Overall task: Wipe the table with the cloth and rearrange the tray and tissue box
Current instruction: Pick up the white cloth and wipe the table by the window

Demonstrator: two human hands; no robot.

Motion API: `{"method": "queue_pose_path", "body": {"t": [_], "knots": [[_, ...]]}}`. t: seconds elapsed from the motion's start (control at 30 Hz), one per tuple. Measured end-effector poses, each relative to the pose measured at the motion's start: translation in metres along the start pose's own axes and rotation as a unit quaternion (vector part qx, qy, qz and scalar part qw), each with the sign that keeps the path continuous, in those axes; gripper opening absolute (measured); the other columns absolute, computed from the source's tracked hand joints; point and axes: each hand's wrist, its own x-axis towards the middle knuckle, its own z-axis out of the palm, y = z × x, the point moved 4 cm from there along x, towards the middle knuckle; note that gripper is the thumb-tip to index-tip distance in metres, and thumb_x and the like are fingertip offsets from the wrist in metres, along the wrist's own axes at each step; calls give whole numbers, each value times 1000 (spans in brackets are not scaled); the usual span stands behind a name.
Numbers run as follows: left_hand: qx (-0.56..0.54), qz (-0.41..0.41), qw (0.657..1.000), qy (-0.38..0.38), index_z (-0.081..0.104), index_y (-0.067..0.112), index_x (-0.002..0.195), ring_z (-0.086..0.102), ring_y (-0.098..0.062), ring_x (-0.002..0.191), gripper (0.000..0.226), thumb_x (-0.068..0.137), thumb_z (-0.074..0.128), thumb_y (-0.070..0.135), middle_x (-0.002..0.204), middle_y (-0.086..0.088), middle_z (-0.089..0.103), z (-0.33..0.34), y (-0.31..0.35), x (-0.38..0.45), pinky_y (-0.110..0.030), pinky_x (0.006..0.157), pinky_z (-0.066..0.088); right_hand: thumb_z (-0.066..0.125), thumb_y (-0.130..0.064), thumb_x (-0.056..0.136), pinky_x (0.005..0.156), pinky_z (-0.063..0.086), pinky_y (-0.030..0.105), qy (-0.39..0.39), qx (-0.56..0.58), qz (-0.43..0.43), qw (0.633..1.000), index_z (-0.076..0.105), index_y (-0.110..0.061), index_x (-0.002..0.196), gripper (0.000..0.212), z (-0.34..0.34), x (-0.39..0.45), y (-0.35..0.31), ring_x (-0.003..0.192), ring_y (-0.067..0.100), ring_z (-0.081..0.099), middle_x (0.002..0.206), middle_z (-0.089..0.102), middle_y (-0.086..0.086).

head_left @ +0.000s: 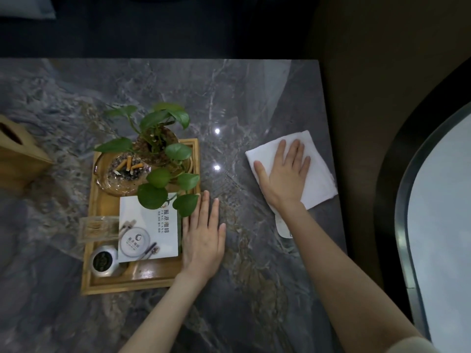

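A folded white cloth (316, 171) lies on the grey marble table (242, 98) near its right edge. My right hand (285, 171) rests flat on the cloth with fingers spread. A wooden tray (102, 281) sits left of centre, holding a potted green plant (158, 138), a glass ashtray (122, 171) with cigarette butts, a white booklet (147, 230), a clear toothpick box (98, 228) and a small round jar (103, 261). My left hand (202, 238) lies flat against the tray's right rim. A wooden tissue box (17, 154) stands at the table's left edge, partly cut off.
The table's right edge runs beside a dark floor strip and a curved pale surface with a dark rim (438, 225). Dark upholstery (127, 26) lies beyond the table's far edge. A white tag (283, 228) shows under my right forearm.
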Motion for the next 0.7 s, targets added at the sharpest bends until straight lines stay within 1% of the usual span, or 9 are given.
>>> {"method": "queue_pose_path", "body": {"t": [0.1,0.17,0.3,0.37,0.43,0.5,0.6,0.7], "knots": [[-8,0,1000,9,31,6,139,15,-28,138,59,88,23,35,150,-15,27,-1,1,0,-48,108,15,23,-58,89,114,-3,49,-13,1,-34,999,0,-10,145,77,0,-7,-8,142,33,-4,154,2,24],[-14,3,1000,13,31,6,139,10,-26,137,59,88,24,35,150,-15,27,-2,1,0,-49,108,13,23,-59,89,114,-5,48,-25,-7,-61,998,-1,-10,145,78,0,-14,-15,143,31,-5,155,0,22],[-11,-3,1000,10,24,6,141,5,-22,138,61,88,19,36,152,-13,21,-1,-1,-1,-44,111,9,21,-63,87,115,-7,46,-49,-16,-111,993,-4,-13,145,81,4,-34,-29,143,28,-10,156,-3,18],[-20,-6,1000,10,20,5,141,4,-22,139,62,88,19,36,153,-13,18,-1,-1,-1,-44,112,9,23,-63,87,115,-8,45,-51,-10,-125,991,-3,-14,146,80,6,-45,-34,143,26,-10,156,-3,16],[-33,-3,999,12,19,4,141,7,-23,140,63,85,28,31,152,-14,18,-2,0,-2,-46,113,12,24,-62,88,115,-10,43,-53,-7,-149,987,-3,-16,146,79,10,-60,-40,143,24,-11,156,-3,15],[-47,-1,999,2,17,4,142,8,-25,141,72,76,40,23,153,-13,14,-1,0,-3,-48,114,13,24,-61,88,114,-13,42,-59,-11,-181,982,-2,-16,146,78,14,-74,-45,142,23,-14,156,-4,15],[-49,-4,999,-8,13,5,143,3,-23,141,82,68,44,21,154,-11,9,-1,-1,-3,-47,115,10,25,-61,88,113,-13,47,-61,-25,-201,977,1,-17,146,76,16,-79,-47,142,27,-13,156,-1,17],[-27,-4,1000,2,18,2,141,6,-24,139,83,66,48,20,151,-13,12,-1,-1,-2,-47,112,12,19,-62,86,109,-14,54,-49,-39,-168,984,8,-17,146,75,14,-68,-48,142,35,-6,156,3,19]]}}
